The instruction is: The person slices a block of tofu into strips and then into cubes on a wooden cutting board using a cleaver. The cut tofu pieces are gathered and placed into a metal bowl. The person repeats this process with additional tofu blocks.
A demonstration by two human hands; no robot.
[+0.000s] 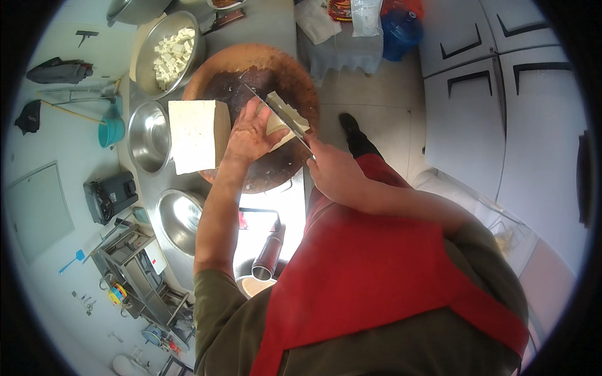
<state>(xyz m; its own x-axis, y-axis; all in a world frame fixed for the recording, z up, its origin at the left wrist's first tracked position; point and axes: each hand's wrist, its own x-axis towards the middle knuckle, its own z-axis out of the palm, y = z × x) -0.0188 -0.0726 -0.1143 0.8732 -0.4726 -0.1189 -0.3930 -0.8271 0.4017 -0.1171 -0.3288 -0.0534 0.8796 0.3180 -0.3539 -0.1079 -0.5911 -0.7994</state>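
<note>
My left hand lies on a pale tofu piece, fingers over its far part and thumb towards its near edge. Gripped in my right hand is a kitchen knife, seen almost edge-on, its blade slanting past my left fingertips. On the blade's far side lies a tofu slice; whether it is fully parted from the piece I cannot tell. All of this rests on a round wooden chopping block. A large tofu block stands at the chopping block's left edge, beside my left wrist.
A steel bowl holds many tofu cubes. Two more steel bowls, an upper one and a lower one, stand along the counter's left. Another knife lies behind the chopping block. A phone and a metal cup are near my body.
</note>
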